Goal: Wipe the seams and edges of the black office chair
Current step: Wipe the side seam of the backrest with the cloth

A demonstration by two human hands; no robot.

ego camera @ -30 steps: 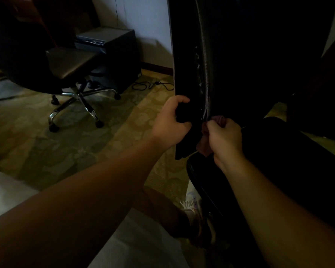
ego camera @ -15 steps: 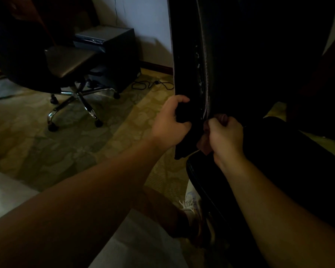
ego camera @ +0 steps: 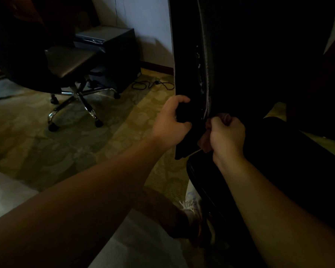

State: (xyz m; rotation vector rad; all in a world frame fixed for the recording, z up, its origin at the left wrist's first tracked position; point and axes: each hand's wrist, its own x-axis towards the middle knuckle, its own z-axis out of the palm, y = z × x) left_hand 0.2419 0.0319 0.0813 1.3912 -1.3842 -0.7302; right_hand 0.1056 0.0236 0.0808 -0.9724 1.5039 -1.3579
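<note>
Both hands on chair back [ego camera: 184, 55]: L hand [ego camera: 170, 124] grips edge, R hand [ego camera: 227, 135] bunches soft cloth [ego camera: 204, 140].

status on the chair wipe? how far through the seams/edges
Done: can't tell; the dim frame shows no clean-versus-dirty difference. In hand: left hand grips the backrest's side edge; right hand holds a bunched cloth at the bottom of the vertical seam, just above the seat. Left: the seat's edges look untouched; the far side is hidden.
</note>
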